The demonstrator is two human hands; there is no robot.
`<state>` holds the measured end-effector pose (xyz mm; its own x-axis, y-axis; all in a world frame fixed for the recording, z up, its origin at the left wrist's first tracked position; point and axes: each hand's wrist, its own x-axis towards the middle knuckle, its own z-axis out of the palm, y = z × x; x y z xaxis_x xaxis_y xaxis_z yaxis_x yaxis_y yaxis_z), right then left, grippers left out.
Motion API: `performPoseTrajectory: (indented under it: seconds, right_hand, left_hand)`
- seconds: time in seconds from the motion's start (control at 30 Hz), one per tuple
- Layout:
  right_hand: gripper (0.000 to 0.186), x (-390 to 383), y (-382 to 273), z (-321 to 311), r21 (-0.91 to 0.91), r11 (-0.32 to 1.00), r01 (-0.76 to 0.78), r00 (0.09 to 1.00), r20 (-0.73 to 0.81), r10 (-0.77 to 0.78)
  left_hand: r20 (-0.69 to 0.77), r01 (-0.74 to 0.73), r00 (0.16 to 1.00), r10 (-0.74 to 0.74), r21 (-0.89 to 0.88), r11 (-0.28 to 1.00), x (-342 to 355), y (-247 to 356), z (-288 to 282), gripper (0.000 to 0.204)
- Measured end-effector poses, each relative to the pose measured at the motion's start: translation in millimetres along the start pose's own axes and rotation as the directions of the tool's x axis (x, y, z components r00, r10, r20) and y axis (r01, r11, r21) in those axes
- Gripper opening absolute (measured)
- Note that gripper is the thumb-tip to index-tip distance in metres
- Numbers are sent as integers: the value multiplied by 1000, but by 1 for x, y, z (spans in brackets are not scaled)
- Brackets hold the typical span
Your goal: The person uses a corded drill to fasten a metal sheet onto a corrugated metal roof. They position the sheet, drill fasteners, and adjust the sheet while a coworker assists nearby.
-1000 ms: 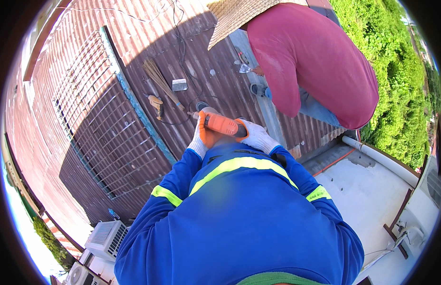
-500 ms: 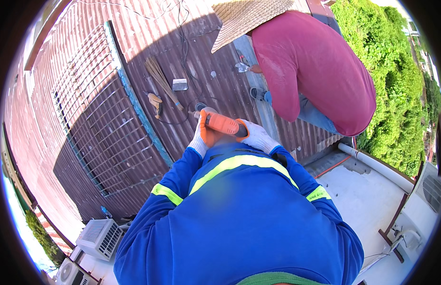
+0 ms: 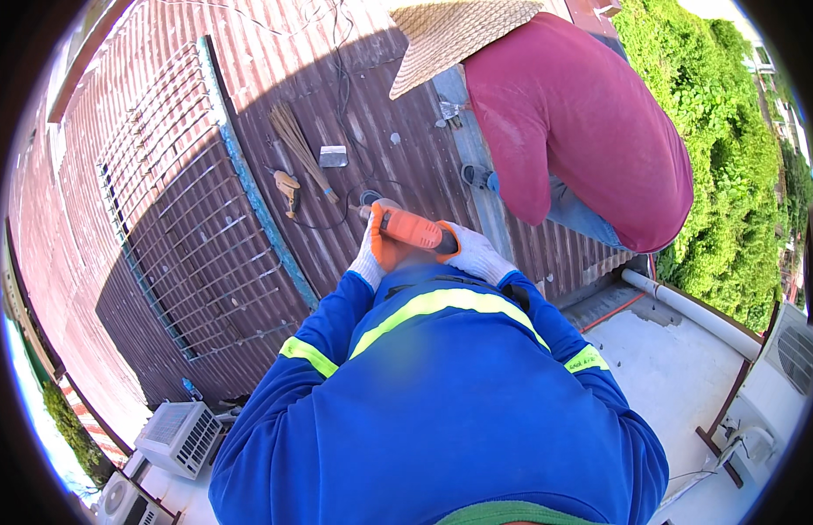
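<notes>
In front of my waist I hold an orange power tool [image 3: 411,229], which looks like an angle grinder with a grey head at its left end and a dark rear end. My left hand [image 3: 372,248], in a white glove with an orange palm, is closed around the head end. Around the dark rear end closes my right hand [image 3: 475,254], gloved the same way. The tool's underside is hidden. Beyond it on the corrugated roof [image 3: 406,162] lie a yellow drill [image 3: 287,187], a stick broom [image 3: 297,149] and a flat grey-and-white piece [image 3: 333,157].
A co-worker [image 3: 581,131] in a maroon shirt and straw hat crouches at the right, beside a scraper-like tool [image 3: 450,110]. A metal grille [image 3: 196,210] lies at the left. Cables [image 3: 341,79] cross the roof. Air-conditioner units [image 3: 175,437] stand at the lower left.
The co-worker's hand has drawn back under the body and out of sight, and the scraper-like tool looks shifted. My hands keep their grip on the angle grinder, nearly unmoved.
</notes>
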<state>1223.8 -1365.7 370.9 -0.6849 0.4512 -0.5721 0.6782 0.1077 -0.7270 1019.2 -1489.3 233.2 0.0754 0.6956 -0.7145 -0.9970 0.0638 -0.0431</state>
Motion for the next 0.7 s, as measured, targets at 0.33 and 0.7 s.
performPoseTrajectory:
  seconds: [0.33, 0.7]
  right_hand:
    - [64, -2, 3, 1, 13, 1000, -22, 1000, 2, 22]
    - [73, 0, 13, 4, 11, 1000, -20, 1000, 13, 20]
  left_hand:
    - [54, 47, 998, -44, -57, 997, -1, -4, 0, 51]
    - [17, 55, 998, -54, -45, 998, -3, -7, 4, 49]
